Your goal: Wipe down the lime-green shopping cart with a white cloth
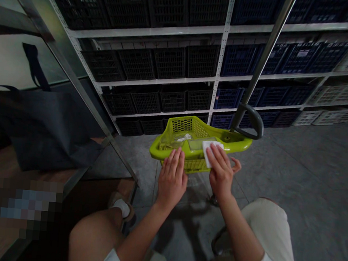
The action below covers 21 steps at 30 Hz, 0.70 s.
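A lime-green basket (174, 126) stands on the grey floor in front of me. My left hand (172, 178) rests on its near rim with the fingers stretched flat and held together, holding nothing. My right hand (221, 170) lies with flat fingers on a white card-like item (211, 147) at the basket's near right rim, thumb out to the side. Pale, clear-wrapped items (188, 140) lie inside the basket.
A grey pull handle (252, 121) rises from the basket's right end. Metal shelving (218, 69) filled with black, blue and white crates runs across the back. A dark tote bag (36, 130) sits on a wooden surface at left beside a slanted metal post (75, 77).
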{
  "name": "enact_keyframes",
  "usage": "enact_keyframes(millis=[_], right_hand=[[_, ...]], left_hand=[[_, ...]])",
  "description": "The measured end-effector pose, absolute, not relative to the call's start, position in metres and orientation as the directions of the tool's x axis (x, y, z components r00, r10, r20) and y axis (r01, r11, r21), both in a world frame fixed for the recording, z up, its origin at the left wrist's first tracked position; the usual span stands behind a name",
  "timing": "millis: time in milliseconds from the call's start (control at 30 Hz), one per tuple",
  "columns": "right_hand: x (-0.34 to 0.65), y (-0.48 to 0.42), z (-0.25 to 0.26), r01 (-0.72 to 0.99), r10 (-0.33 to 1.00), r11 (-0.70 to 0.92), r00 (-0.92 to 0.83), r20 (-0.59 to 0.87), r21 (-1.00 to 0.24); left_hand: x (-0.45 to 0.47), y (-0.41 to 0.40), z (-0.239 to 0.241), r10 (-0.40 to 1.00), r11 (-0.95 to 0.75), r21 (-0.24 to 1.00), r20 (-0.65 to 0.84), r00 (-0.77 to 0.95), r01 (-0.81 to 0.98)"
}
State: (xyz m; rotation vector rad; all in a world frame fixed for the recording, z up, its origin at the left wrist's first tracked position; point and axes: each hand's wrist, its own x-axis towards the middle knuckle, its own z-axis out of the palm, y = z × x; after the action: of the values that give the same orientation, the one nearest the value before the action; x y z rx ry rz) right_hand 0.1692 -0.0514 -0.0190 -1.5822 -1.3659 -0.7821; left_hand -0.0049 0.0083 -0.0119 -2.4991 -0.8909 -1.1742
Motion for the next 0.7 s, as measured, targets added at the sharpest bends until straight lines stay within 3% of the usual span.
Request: enact_keyframes(millis=[100, 167, 333, 433, 500, 633, 700], right_hand=[[0.184, -0.053, -0.024, 0.919, 0.252, -0.112, 0.393, 0.884, -0.377], [0.175, -0.05, -0.021, 0.908, 0.235, -0.129, 0.418, 0.877, -0.398], [0.132, -0.045, -0.001, 0.979, 0.533, 0.069, 0.127, 0.837, -0.192], [0.14, -0.048, 0.003, 0.981, 0.591, 0.142, 0.025, 0.806, -0.135], [0.162, -0.052, -0.001, 0.981, 0.549, 0.1, 0.082, 0.832, -0.163], [0.195, -0.055, -0.012, 0.932, 0.358, -0.031, 0.347, 0.867, -0.36], [0.188, -0.054, -0.012, 0.91, 0.335, -0.049, 0.402, 0.852, -0.411]], left_hand=[[-0.003, 0.006, -0.011, 0.433, -0.783, 0.05, 0.759, 0.486, 0.62], [-0.002, 0.004, -0.011, 0.443, -0.779, 0.058, 0.756, 0.482, 0.625], [0.0, 0.006, -0.013, 0.436, -0.774, 0.056, 0.77, 0.466, 0.631], [-0.002, 0.007, -0.013, 0.429, -0.776, 0.049, 0.772, 0.469, 0.628], [-0.003, 0.008, -0.012, 0.429, -0.78, 0.044, 0.764, 0.482, 0.624], [-0.002, 0.005, -0.01, 0.44, -0.779, 0.054, 0.757, 0.483, 0.625], [-0.001, 0.003, -0.01, 0.45, -0.776, 0.066, 0.754, 0.478, 0.627]])
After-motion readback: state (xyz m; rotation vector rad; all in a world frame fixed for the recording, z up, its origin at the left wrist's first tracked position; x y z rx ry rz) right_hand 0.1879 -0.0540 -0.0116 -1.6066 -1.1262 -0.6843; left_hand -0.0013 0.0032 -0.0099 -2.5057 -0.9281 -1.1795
